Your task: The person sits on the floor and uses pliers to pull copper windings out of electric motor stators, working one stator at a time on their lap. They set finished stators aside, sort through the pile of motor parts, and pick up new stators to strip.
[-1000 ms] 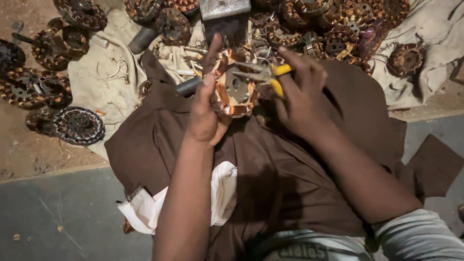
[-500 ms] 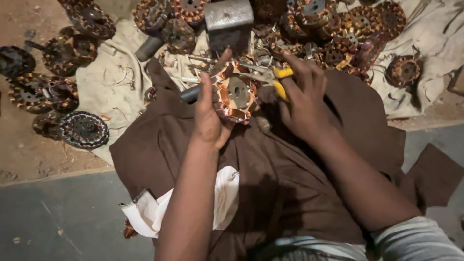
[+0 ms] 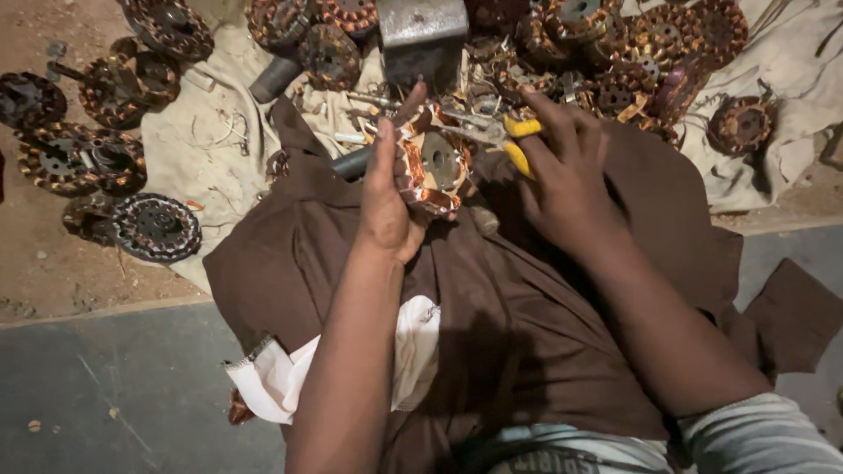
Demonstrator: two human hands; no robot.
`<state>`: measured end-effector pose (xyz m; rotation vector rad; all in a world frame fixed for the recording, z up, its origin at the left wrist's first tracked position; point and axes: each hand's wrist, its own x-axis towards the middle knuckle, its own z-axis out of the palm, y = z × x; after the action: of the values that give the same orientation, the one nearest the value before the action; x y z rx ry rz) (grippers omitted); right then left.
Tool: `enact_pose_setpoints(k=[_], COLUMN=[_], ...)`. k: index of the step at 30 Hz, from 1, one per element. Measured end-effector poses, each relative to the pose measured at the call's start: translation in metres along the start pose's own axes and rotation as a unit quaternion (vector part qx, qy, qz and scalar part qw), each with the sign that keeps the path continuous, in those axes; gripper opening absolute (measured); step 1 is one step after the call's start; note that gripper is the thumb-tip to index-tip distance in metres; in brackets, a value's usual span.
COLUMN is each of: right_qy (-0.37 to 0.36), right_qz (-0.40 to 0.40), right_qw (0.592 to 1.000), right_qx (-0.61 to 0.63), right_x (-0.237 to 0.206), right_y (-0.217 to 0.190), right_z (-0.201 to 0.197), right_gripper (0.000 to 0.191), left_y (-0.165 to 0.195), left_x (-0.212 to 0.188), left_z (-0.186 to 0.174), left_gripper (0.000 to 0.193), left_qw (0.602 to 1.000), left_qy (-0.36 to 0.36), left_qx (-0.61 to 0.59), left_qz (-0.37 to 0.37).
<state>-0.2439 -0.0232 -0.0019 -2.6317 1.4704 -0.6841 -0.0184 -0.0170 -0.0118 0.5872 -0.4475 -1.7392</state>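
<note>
Dirt floor [image 3: 53,281] up top, grey concrete slab [image 3: 132,386] below, with a pale cloth [image 3: 202,149] spread over the dirt and a brown cloth [image 3: 492,298] draped across my lap. My left hand [image 3: 386,197] is raised edge-on, fingers closed round the left rim of a copper-wound motor stator [image 3: 430,167], holding it upright over the brown cloth, its round centre hole facing me. My right hand [image 3: 571,189] is just right of the stator, grip closed on yellow-handled pliers [image 3: 505,140]; the metal nose points left and sits at the stator's upper right edge, touching or nearly so, hard to tell. A dark cylindrical handle [image 3: 351,164] pokes out from behind the left hand, on the cloth. Straight behind the stator stands a grey metal block [image 3: 421,26], like a small anvil. A heap of more stators [image 3: 650,61] fills the top right on the pale cloth, one lone stator [image 3: 742,123] off to the far right. More wound stators lie to the left on the dirt, among them a dark round one [image 3: 158,226] near the brown cloth's edge. White fabric [image 3: 281,377] peeks out under my left forearm. Striped sleeve [image 3: 764,439] bottom right.
</note>
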Motion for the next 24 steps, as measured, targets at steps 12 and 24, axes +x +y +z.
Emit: enact_pose_setpoints(k=[12, 24], right_qy=[-0.010, 0.004], right_qz=[-0.003, 0.010], right_qw=[1.000, 0.995], right_qx=[0.001, 0.100], right_x=[-0.001, -0.002], right_y=[0.002, -0.007], right_z=[0.000, -0.001], right_gripper=[0.037, 0.030], left_y=[-0.003, 0.002], left_x=[0.007, 0.005], left_z=[-0.002, -0.003], left_gripper=[0.063, 0.063], left_qw=[0.998, 0.995], left_qy=[0.019, -0.024], left_qx=[0.055, 0.091], left_qz=[0.017, 0.044])
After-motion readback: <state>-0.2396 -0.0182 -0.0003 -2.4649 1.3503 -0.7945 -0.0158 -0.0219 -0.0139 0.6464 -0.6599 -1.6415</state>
